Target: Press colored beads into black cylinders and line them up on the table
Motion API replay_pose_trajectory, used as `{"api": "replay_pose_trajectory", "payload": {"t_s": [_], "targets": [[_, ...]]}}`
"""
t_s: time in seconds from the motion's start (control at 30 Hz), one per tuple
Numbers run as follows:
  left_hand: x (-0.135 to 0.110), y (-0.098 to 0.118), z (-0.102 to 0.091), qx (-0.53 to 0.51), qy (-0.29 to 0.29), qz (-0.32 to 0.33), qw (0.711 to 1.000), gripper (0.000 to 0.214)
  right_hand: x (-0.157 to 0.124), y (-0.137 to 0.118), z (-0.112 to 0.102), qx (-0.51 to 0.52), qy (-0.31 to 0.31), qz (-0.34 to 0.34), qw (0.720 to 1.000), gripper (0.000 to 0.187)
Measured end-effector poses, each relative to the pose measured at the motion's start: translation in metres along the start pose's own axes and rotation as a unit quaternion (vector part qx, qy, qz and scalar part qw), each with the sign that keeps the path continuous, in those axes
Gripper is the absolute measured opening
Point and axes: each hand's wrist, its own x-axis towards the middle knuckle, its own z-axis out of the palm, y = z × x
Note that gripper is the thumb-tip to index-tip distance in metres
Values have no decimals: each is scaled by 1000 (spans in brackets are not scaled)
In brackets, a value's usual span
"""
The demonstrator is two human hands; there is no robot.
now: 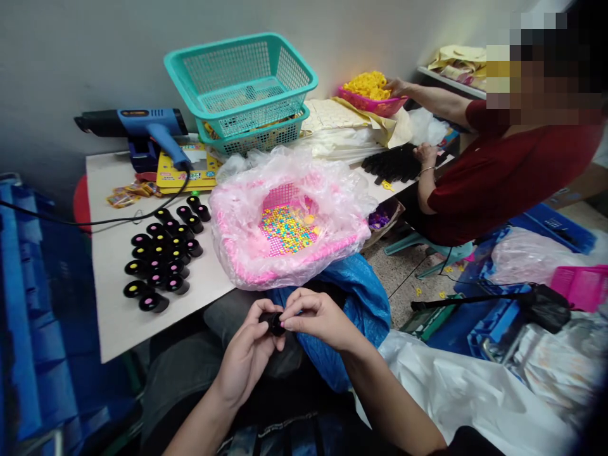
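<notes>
Above my lap, my left hand (253, 349) is closed around a small black cylindrical piece (272, 322) with a flared end. My right hand (314, 315) pinches at that end, where a bit of pink shows between the fingertips. Just beyond my hands stands a pink basket (251, 277) lined with clear plastic. Small round beads (287, 229) in yellow, blue, orange and pink lie in it. To the left, several like black pieces (151, 301) stand in rows on the table, with yellow or pink dots in their tops.
A blue heat gun (149, 120) rests at the back left, its cord crossing the table (111, 316). Teal baskets (242, 82) are stacked behind. At right, a co-worker in a red shirt (517, 171) reaches toward a pink basket of yellow pieces (368, 85). Blue crates (38, 329) stand left.
</notes>
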Motion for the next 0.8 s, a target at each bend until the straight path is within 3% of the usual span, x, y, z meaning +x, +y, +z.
{"api": "replay_pose_trajectory", "payload": {"t_s": [0.13, 0.27, 0.37, 0.53, 0.63, 0.73, 0.8], "targets": [[-1, 0, 0, 51, -9, 28, 998, 18, 4, 4, 5, 92, 0, 20, 996, 19], [0, -1, 0, 83, -37, 28, 996, 16, 8, 12, 15, 288, -49, 67, 954, 45], [1, -3, 0, 89, -34, 21, 995, 16, 10, 18, 19, 327, -64, 69, 940, 51], [7, -1, 2, -1, 15, 1, 1000, 19, 18, 27, 20, 283, -51, 53, 956, 46], [10, 4, 1, -79, 35, -12, 996, 18, 22, 25, 21, 242, -78, 17, 967, 48], [9, 8, -5, -102, 10, -10, 995, 18, 24, 17, 22, 89, -62, -35, 993, 62], [6, 9, -10, -75, 2, -4, 997, 25, 25, 10, 24, -23, -33, -73, 997, 54]]}}
